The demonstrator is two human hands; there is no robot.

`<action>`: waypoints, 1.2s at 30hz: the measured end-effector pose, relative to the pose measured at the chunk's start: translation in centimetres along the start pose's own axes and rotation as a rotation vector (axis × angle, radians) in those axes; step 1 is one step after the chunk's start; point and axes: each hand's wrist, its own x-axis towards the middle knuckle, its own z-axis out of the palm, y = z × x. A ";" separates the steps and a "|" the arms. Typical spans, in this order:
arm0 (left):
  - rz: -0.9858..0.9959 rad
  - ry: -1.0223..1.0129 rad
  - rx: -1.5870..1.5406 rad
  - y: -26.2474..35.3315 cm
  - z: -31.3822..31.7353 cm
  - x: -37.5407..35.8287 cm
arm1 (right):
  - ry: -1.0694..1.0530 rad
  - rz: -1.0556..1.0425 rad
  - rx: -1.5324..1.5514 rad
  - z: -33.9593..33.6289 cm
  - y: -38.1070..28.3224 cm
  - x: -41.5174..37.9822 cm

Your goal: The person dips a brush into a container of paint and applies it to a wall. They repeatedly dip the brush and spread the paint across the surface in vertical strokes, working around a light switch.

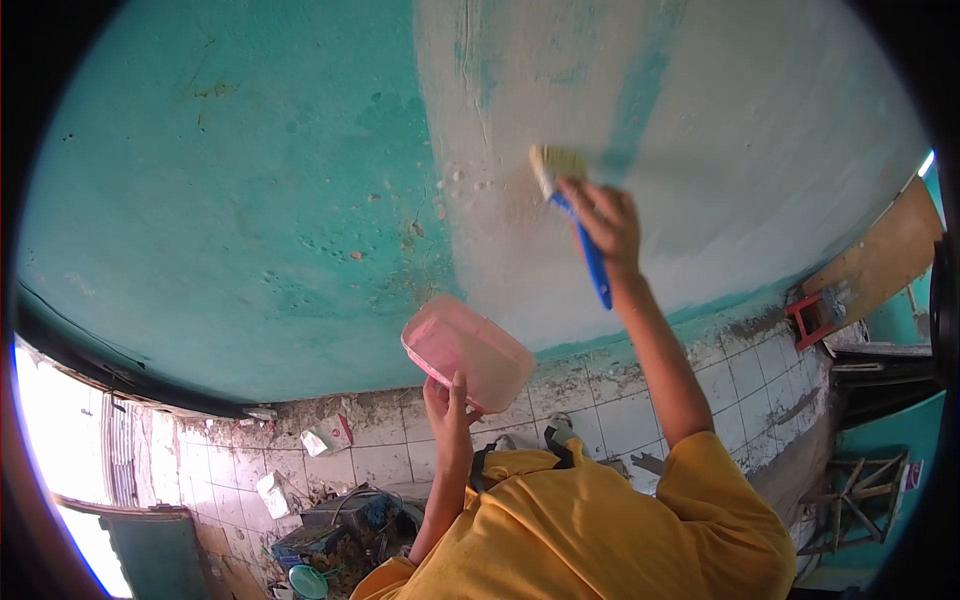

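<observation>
My right hand [608,228] grips a wide paintbrush [592,255] with a blue handle and pale bristles. The bristles are at the wall, over its whitish painted part [540,60]. To the left the wall is still bare turquoise [250,180], with blistered, flaking spots low down. A turquoise streak shows within the white, just right of the brush. My left hand [449,405] holds a pink rectangular container [480,350] by its near edge, tilted, below the wall's painted border. What the container holds is hard to make out.
A dirty tiled floor [625,420] runs along the wall's foot. Cluttered items [345,530] and a green round object [308,581] lie lower left. A red stool [808,322] and a wooden rack [862,503] stand at the right. White scraps [272,495] lie on the floor.
</observation>
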 end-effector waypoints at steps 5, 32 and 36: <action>0.008 0.003 -0.005 0.4 0.3 -0.2 | -0.427 0.061 0.148 3.7 -1.8 -11.7; -0.016 0.018 -0.009 0.1 -0.7 -0.6 | -0.033 0.003 0.096 -0.2 -2.4 3.0; -0.027 0.006 -0.013 0.5 -0.3 -0.6 | 0.000 0.023 0.025 2.1 -3.8 -0.1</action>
